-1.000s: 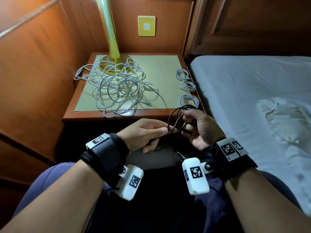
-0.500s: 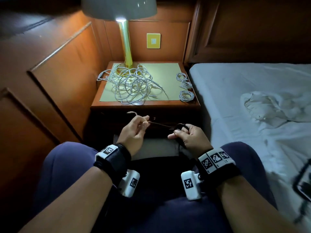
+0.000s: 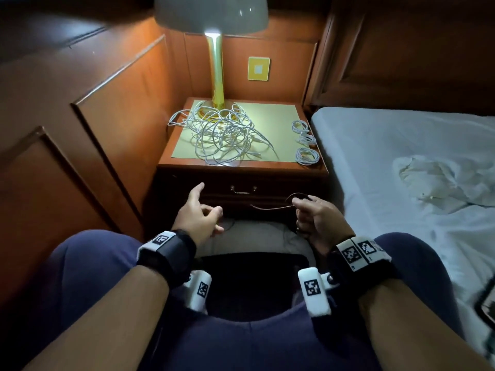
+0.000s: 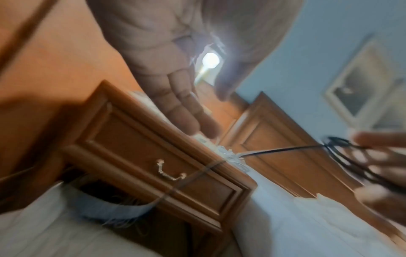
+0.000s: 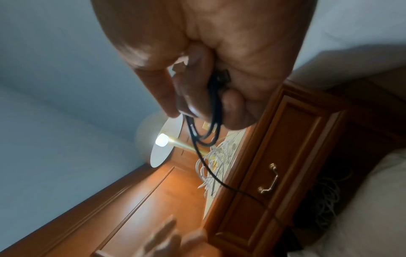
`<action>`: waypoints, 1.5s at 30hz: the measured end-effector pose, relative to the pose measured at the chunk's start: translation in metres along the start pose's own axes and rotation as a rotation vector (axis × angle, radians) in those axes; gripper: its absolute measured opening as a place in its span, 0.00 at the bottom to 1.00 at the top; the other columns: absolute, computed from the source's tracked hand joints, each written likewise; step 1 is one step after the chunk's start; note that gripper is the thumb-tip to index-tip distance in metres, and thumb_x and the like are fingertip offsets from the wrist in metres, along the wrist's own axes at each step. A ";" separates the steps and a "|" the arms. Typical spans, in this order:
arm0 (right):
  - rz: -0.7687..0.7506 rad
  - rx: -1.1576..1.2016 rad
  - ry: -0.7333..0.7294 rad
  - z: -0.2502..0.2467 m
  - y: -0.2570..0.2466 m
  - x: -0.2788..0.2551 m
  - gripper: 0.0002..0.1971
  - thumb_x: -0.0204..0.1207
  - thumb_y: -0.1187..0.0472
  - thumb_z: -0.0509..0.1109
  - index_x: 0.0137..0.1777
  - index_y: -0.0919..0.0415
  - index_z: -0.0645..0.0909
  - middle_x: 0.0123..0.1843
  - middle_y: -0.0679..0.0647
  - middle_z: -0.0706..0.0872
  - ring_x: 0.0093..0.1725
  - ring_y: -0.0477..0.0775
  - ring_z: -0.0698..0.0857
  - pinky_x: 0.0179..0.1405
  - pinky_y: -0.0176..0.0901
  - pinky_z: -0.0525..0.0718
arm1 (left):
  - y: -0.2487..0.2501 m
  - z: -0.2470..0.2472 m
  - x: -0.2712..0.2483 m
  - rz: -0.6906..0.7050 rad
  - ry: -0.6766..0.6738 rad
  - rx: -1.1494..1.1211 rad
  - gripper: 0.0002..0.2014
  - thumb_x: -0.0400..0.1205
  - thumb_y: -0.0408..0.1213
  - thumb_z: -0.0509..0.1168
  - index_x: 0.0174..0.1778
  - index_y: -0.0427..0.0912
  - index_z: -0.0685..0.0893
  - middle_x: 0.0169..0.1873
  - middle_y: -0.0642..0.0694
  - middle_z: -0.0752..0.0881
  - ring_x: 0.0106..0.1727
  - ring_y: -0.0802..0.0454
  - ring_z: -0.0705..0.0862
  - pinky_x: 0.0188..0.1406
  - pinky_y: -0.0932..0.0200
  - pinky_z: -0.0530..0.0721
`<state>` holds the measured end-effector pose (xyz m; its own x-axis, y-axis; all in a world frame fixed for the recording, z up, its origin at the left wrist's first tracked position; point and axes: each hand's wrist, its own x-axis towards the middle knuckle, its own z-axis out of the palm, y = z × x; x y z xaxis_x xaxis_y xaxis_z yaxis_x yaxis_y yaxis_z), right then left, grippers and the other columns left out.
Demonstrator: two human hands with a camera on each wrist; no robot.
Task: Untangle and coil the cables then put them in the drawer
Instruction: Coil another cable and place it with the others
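Observation:
My right hand [image 3: 308, 208] grips a small coil of black cable [image 3: 296, 196] in front of the nightstand's shut drawer [image 3: 242, 189]. Its fingers curl round the black loops [image 5: 214, 111]. One loose black strand [image 4: 283, 149] runs left from that hand and drops past the drawer front [image 4: 167, 149]. My left hand [image 3: 207, 210] hovers apart to the left, its fingers [image 4: 186, 113] spread and holding nothing. A big tangle of white cables [image 3: 222, 137] lies on the nightstand top [image 3: 281, 116] by the lamp base. Two coiled white cables [image 3: 304, 132] [image 3: 307, 156] lie at its right edge.
A lit lamp [image 3: 217, 76] stands at the back of the nightstand. Wood panelling [image 3: 107, 116] closes the left side, and a bed [image 3: 388, 156] with a crumpled cloth [image 3: 442, 180] fills the right. More pale cable [image 5: 325, 200] shows in the dark space below the drawer.
My left hand has let go of the black strand, opened and drawn away to the left. The right hand keeps the coil. The head view has pulled back and up.

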<state>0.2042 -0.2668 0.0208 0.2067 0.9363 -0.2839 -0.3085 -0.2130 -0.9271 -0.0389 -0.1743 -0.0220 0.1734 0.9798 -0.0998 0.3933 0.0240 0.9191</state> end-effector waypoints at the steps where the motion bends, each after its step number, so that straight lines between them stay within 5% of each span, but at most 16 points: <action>1: 0.014 0.002 -0.062 0.002 0.003 0.000 0.17 0.80 0.65 0.68 0.35 0.51 0.65 0.28 0.50 0.58 0.19 0.43 0.56 0.16 0.34 0.54 | 0.006 0.006 -0.003 0.122 -0.035 0.058 0.37 0.82 0.38 0.71 0.85 0.56 0.60 0.57 0.55 0.88 0.47 0.52 0.91 0.49 0.54 0.88; 3: 0.018 0.031 -0.167 0.008 0.007 0.001 0.14 0.74 0.65 0.71 0.37 0.52 0.68 0.27 0.49 0.58 0.20 0.42 0.55 0.14 0.32 0.58 | 0.017 0.021 -0.013 0.272 -0.189 0.033 0.35 0.82 0.39 0.72 0.83 0.57 0.64 0.69 0.57 0.80 0.63 0.59 0.84 0.63 0.60 0.81; 5: 0.023 0.093 -0.213 0.010 0.005 0.001 0.12 0.71 0.66 0.70 0.37 0.54 0.68 0.25 0.47 0.60 0.18 0.41 0.56 0.14 0.31 0.59 | 0.024 0.036 -0.019 0.262 -0.371 -0.146 0.23 0.82 0.40 0.67 0.75 0.50 0.77 0.63 0.48 0.87 0.62 0.55 0.85 0.65 0.59 0.80; 8: 0.054 0.219 -0.221 0.009 -0.003 0.001 0.13 0.70 0.66 0.68 0.35 0.53 0.65 0.23 0.46 0.61 0.16 0.41 0.57 0.14 0.30 0.61 | 0.028 0.045 -0.024 0.166 -0.583 -0.305 0.13 0.83 0.42 0.61 0.49 0.41 0.88 0.34 0.40 0.87 0.37 0.45 0.87 0.45 0.56 0.85; 11: 0.073 0.174 -0.145 0.007 -0.004 0.003 0.14 0.76 0.67 0.68 0.36 0.54 0.65 0.23 0.47 0.62 0.18 0.41 0.58 0.14 0.30 0.59 | 0.030 0.041 -0.019 0.184 -0.511 -0.324 0.12 0.81 0.47 0.65 0.33 0.49 0.85 0.29 0.43 0.78 0.27 0.50 0.77 0.27 0.57 0.78; 14: 0.149 -0.185 -0.153 0.011 0.002 0.000 0.13 0.87 0.57 0.63 0.41 0.59 0.73 0.22 0.48 0.66 0.19 0.43 0.60 0.15 0.32 0.58 | 0.031 0.033 -0.009 0.343 -0.284 -0.233 0.13 0.83 0.46 0.65 0.33 0.49 0.82 0.27 0.51 0.78 0.26 0.52 0.76 0.26 0.57 0.76; 16: 0.208 -0.338 -0.227 0.017 0.004 -0.003 0.21 0.88 0.48 0.59 0.37 0.61 0.76 0.21 0.48 0.66 0.18 0.44 0.61 0.15 0.32 0.58 | 0.029 0.032 -0.004 0.375 -0.182 -0.193 0.13 0.85 0.45 0.64 0.34 0.48 0.80 0.24 0.56 0.77 0.24 0.55 0.75 0.26 0.58 0.75; 19: 0.154 -0.210 -0.223 0.022 0.000 -0.001 0.24 0.89 0.48 0.56 0.31 0.59 0.69 0.20 0.48 0.62 0.17 0.44 0.58 0.15 0.32 0.55 | 0.021 0.035 0.001 0.360 -0.114 -0.101 0.14 0.87 0.46 0.64 0.35 0.49 0.81 0.23 0.58 0.77 0.26 0.58 0.74 0.29 0.56 0.74; 23: 0.099 0.010 -0.171 0.021 0.001 0.010 0.23 0.89 0.49 0.53 0.31 0.56 0.65 0.23 0.49 0.60 0.19 0.43 0.55 0.22 0.42 0.46 | 0.020 0.043 -0.002 0.293 -0.257 -0.183 0.16 0.83 0.58 0.61 0.42 0.50 0.84 0.26 0.57 0.77 0.27 0.57 0.74 0.28 0.58 0.74; 26: 0.087 0.014 -0.160 0.022 0.006 0.011 0.23 0.89 0.49 0.54 0.32 0.57 0.65 0.22 0.48 0.61 0.19 0.44 0.56 0.21 0.41 0.48 | 0.020 0.051 -0.012 0.398 -0.377 -0.101 0.18 0.80 0.59 0.64 0.50 0.48 0.85 0.35 0.52 0.85 0.36 0.58 0.81 0.36 0.59 0.80; 30: 0.086 0.015 -0.186 0.025 0.010 0.011 0.21 0.89 0.52 0.54 0.35 0.61 0.70 0.23 0.48 0.63 0.19 0.43 0.60 0.18 0.33 0.56 | 0.023 0.050 -0.012 0.352 -0.386 -0.105 0.10 0.83 0.48 0.63 0.39 0.49 0.83 0.27 0.57 0.77 0.29 0.60 0.74 0.28 0.62 0.74; 32: 0.094 0.027 -0.177 0.026 0.010 0.012 0.21 0.89 0.52 0.55 0.36 0.61 0.72 0.23 0.50 0.65 0.21 0.46 0.64 0.21 0.36 0.60 | 0.027 0.047 -0.010 0.260 -0.405 -0.187 0.13 0.84 0.47 0.60 0.34 0.51 0.80 0.26 0.56 0.74 0.27 0.60 0.71 0.26 0.67 0.71; 34: 0.118 0.061 -0.160 0.028 0.010 0.012 0.20 0.89 0.53 0.56 0.36 0.61 0.74 0.24 0.51 0.65 0.22 0.49 0.68 0.24 0.40 0.63 | 0.030 0.045 -0.008 0.309 -0.365 -0.105 0.16 0.84 0.50 0.55 0.33 0.48 0.77 0.28 0.53 0.73 0.29 0.60 0.71 0.29 0.65 0.72; 38: 0.237 0.148 -0.181 0.031 0.007 0.010 0.19 0.88 0.51 0.56 0.34 0.56 0.71 0.25 0.49 0.61 0.23 0.48 0.64 0.29 0.45 0.57 | 0.025 0.046 -0.008 0.454 -0.310 0.099 0.23 0.85 0.58 0.48 0.35 0.46 0.75 0.29 0.55 0.75 0.31 0.60 0.73 0.35 0.52 0.75; 42: 0.303 0.263 -0.212 0.030 0.003 0.010 0.19 0.84 0.50 0.56 0.30 0.53 0.67 0.25 0.48 0.58 0.23 0.47 0.60 0.30 0.45 0.53 | 0.027 0.046 -0.004 0.477 -0.320 0.091 0.19 0.88 0.51 0.50 0.35 0.47 0.74 0.27 0.58 0.73 0.29 0.60 0.72 0.31 0.60 0.71; 45: 0.321 0.308 -0.212 0.033 0.002 0.007 0.19 0.83 0.50 0.56 0.29 0.53 0.66 0.25 0.48 0.59 0.24 0.47 0.61 0.29 0.45 0.55 | 0.032 0.043 -0.004 0.488 -0.298 0.112 0.19 0.87 0.51 0.50 0.33 0.50 0.74 0.28 0.56 0.74 0.30 0.60 0.73 0.34 0.55 0.74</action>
<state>0.1746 -0.2512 0.0251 -0.1272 0.8801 -0.4574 -0.5922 -0.4373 -0.6768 0.0122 -0.1859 -0.0087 0.5986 0.7738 0.2069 0.2948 -0.4531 0.8413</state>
